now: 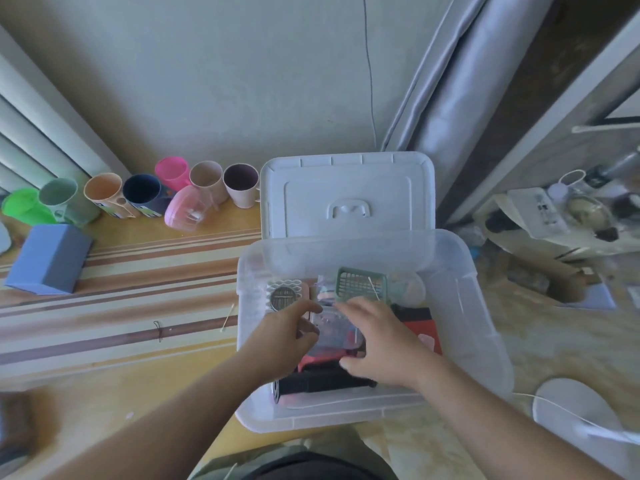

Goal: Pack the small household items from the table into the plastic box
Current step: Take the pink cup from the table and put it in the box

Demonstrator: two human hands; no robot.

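A clear plastic box [485, 327] stands at the table's right end, its white lid [346, 192] propped upright behind it. Both hands reach down into the box. My left hand [284, 337] and my right hand [377, 344] hold a small clear plastic container [332, 327] between them, over a red and black item [322, 372]. Inside lie a green slotted basket [360, 282], a round dark disc [282, 297], a red flat item [420, 329] and a pale round lid [407, 287]. My hands hide the box's middle.
Several coloured cups [145, 194] line the wall at the back left, with a pink clear container [187, 209] tipped beside them. A blue box [50, 259] sits at far left. A cotton swab [227, 318] and a hair pin [158, 330] lie on the striped table [121, 299].
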